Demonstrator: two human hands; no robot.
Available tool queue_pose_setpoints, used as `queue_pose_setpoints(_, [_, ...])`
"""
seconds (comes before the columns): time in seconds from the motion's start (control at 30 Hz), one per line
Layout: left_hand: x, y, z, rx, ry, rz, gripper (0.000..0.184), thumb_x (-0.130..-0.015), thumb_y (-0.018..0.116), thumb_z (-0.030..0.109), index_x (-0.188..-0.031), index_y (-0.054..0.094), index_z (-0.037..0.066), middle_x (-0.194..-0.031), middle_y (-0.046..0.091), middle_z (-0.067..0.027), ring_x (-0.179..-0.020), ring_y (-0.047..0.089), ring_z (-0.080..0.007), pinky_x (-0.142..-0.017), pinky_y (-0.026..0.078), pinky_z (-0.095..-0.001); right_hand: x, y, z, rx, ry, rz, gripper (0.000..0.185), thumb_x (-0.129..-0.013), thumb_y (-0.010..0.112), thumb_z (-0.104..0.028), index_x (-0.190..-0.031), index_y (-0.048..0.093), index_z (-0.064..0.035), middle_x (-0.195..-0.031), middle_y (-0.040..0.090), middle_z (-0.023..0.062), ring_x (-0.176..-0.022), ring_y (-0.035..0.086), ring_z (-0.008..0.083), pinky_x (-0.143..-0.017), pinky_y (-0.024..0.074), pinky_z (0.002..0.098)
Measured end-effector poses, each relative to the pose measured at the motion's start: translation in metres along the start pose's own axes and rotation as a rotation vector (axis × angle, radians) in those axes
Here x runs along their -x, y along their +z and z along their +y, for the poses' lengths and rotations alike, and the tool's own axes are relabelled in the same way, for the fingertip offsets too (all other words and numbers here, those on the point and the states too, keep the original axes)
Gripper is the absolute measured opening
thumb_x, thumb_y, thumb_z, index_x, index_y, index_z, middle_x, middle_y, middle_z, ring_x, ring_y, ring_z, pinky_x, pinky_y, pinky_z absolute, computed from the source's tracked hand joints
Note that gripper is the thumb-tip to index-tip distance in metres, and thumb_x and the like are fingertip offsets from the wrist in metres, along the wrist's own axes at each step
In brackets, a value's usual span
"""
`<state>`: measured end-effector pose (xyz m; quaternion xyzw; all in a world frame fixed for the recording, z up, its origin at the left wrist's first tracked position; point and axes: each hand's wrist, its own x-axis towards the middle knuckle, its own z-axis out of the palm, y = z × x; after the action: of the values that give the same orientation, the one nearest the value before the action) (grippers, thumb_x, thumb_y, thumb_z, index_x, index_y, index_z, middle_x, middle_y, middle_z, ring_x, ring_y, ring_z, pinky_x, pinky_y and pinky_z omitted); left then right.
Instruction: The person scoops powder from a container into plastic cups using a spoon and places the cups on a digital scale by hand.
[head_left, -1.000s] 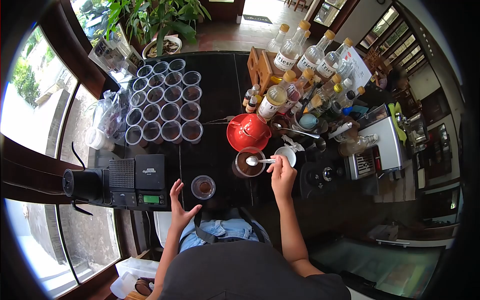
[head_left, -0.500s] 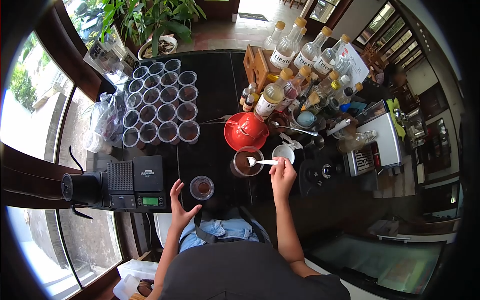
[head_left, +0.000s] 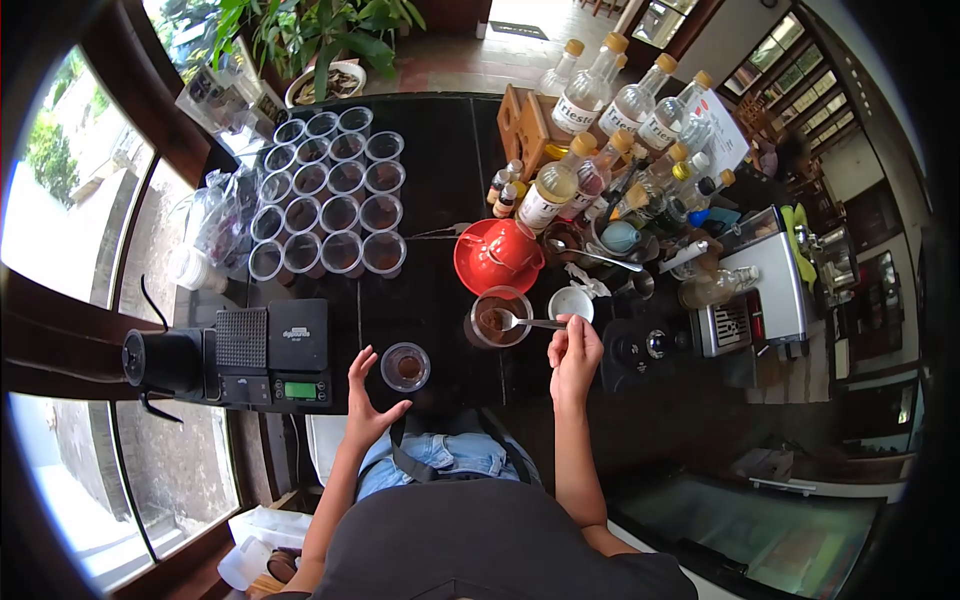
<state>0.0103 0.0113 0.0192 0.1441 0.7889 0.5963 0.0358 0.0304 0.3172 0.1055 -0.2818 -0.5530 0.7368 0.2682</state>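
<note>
My right hand (head_left: 575, 362) grips the handle of a metal spoon (head_left: 540, 323). The spoon's bowl is inside a clear container (head_left: 499, 338) that holds brown powder. Just left of it, a small clear plastic cup (head_left: 405, 368) stands on the black counter with some brown powder at its bottom. My left hand (head_left: 370, 400) is beside that cup, fingers spread and empty, not visibly touching it. A red cup lies on a red saucer (head_left: 466, 275) behind the container. To the container's right is a small white cup (head_left: 571, 303).
Several rows of clear cups (head_left: 342, 213) with dark contents stand at the back left. A black scale (head_left: 299, 350) and kettle (head_left: 160, 361) are on the left. Bottles (head_left: 549, 196) crowd the back right, near a metal machine (head_left: 765, 290). A potted plant (head_left: 340, 83) is behind.
The spoon stays in the container's powder while its handle and my right hand have shifted slightly right and down. My left hand keeps its spread pose. The camera view has shifted a little.
</note>
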Motion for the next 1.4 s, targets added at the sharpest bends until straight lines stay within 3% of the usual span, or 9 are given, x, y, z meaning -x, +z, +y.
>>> queue_pose_setpoints(0.3, [-0.001, 0.002, 0.001, -0.043, 0.045, 0.001, 0.107, -0.064, 0.088, 0.022, -0.148, 0.023, 0.004, -0.15, 0.034, -0.0174, -0.137, 0.038, -0.0308, -0.114, 0.03, -0.0427, 0.033, 0.05, 0.008, 0.129, 0.025, -0.382, 0.03, -0.104, 0.045, -0.023, -0.092, 0.062, -0.0004, -0.057, 0.051, 0.0, -0.043, 0.04, 0.0027, -0.039, 0.0299, 0.0182])
queue_pose_setpoints(0.47, [-0.003, 0.008, 0.002, -0.036, 0.076, -0.015, 0.11, -0.065, 0.089, 0.02, -0.149, 0.019, 0.003, -0.148, 0.037, -0.0183, -0.137, 0.039, -0.0311, -0.114, 0.03, -0.042, 0.048, 0.066, 0.032, 0.387, -0.297, -0.552, 0.025, -0.103, 0.047, -0.017, -0.095, 0.062, 0.0009, -0.058, 0.055, 0.0012, -0.045, 0.047, 0.0041, -0.042, 0.0343, 0.0204])
queue_pose_setpoints(0.57, [-0.004, 0.013, 0.003, -0.049, 0.078, -0.009, 0.109, -0.066, 0.088, 0.02, -0.148, 0.019, 0.002, -0.148, 0.037, -0.0183, -0.136, 0.04, -0.0307, -0.115, 0.03, -0.0409, 0.052, 0.069, 0.034, 0.503, -0.602, -0.719, 0.011, -0.097, 0.053, -0.004, -0.097, 0.063, 0.0011, -0.069, 0.061, 0.0116, -0.056, 0.062, 0.0186, -0.052, 0.0472, 0.0288])
queue_pose_setpoints(0.7, [-0.004, 0.015, 0.004, -0.054, 0.09, 0.007, 0.109, -0.066, 0.088, 0.019, -0.148, 0.019, 0.002, -0.148, 0.037, -0.0185, -0.136, 0.04, -0.0307, -0.114, 0.03, -0.0408, 0.053, 0.069, 0.036, 0.5, -0.681, -0.792, 0.011, -0.095, 0.053, -0.002, -0.097, 0.063, 0.0017, -0.073, 0.062, 0.0126, -0.059, 0.064, 0.0202, -0.054, 0.0489, 0.029])
queue_pose_setpoints(0.9, [0.001, 0.014, 0.004, -0.073, 0.078, 0.022, 0.108, -0.066, 0.088, 0.019, -0.148, 0.019, 0.002, -0.147, 0.038, -0.0191, -0.135, 0.041, -0.031, -0.114, 0.031, -0.0414, 0.046, 0.048, 0.015, 0.223, -0.305, -0.39, 0.023, -0.104, 0.045, -0.018, -0.096, 0.061, -0.0028, -0.058, 0.052, 0.0002, -0.045, 0.044, 0.0045, -0.042, 0.0314, 0.0195])
queue_pose_setpoints(1.07, [0.005, 0.012, 0.003, -0.063, 0.093, 0.047, 0.107, -0.067, 0.088, 0.019, -0.149, 0.02, 0.003, -0.146, 0.04, -0.0201, -0.135, 0.042, -0.0319, -0.113, 0.032, -0.0424, 0.001, 0.003, -0.001, 0.313, -0.449, -0.016, 0.023, -0.104, 0.042, -0.014, -0.096, 0.058, 0.0, -0.057, 0.045, -0.002, -0.047, 0.036, 0.004, -0.043, 0.0251, 0.0203])
queue_pose_setpoints(1.23, [0.007, 0.011, 0.006, -0.093, 0.075, 0.026, 0.105, -0.068, 0.087, 0.018, -0.148, 0.021, 0.003, -0.146, 0.04, -0.0208, -0.135, 0.042, -0.0327, -0.113, 0.032, -0.0429, -0.013, 0.002, 0.007, 0.732, -0.536, -0.137, 0.016, -0.098, 0.049, -0.007, -0.095, 0.063, 0.0004, -0.064, 0.059, 0.0109, -0.057, 0.062, 0.0188, -0.055, 0.0474, 0.03])
queue_pose_setpoints(1.33, [0.007, 0.01, 0.007, -0.113, 0.073, 0.015, 0.105, -0.069, 0.086, 0.019, -0.148, 0.019, 0.003, -0.146, 0.039, -0.0222, -0.135, 0.041, -0.0336, -0.113, 0.03, -0.044, -0.012, 0.009, 0.013, 0.776, -0.683, -0.148, 0.013, -0.097, 0.05, -0.004, -0.095, 0.062, 0.0001, -0.083, 0.067, 0.0162, -0.076, 0.068, 0.0354, -0.064, 0.0532, 0.0387])
queue_pose_setpoints(1.4, [0.008, 0.011, 0.005, -0.104, 0.083, 0.014, 0.105, -0.069, 0.086, 0.018, -0.148, 0.02, 0.003, -0.146, 0.039, -0.0215, -0.135, 0.042, -0.033, -0.113, 0.031, -0.0434, -0.013, 0.01, 0.017, 0.778, -0.7, -0.141, 0.013, -0.097, 0.05, -0.004, -0.094, 0.061, 0.0005, -0.083, 0.067, 0.0158, -0.075, 0.068, 0.0344, -0.064, 0.0527, 0.0385])
